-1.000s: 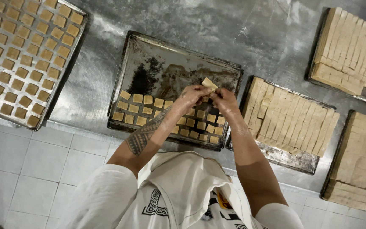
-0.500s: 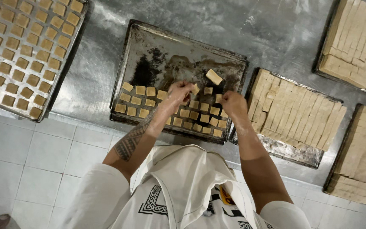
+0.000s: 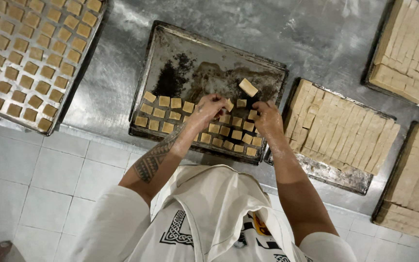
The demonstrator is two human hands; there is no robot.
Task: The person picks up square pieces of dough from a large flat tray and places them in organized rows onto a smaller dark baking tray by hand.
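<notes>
1. Step in hand: laying dough squares (image 3: 213, 128) in rows on the dark baking tray (image 3: 170, 53), frame centre.
2. Left hand (image 3: 208, 107) pinches one square; right hand (image 3: 266, 118) curled over the row, grip not discernible.
3. Next placement likely needs even spacing; one loose square (image 3: 248, 87) lies above.

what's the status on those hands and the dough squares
Left hand pinching a dough square. Right hand setting squares on dark tray. Nothing in the way.
</notes>
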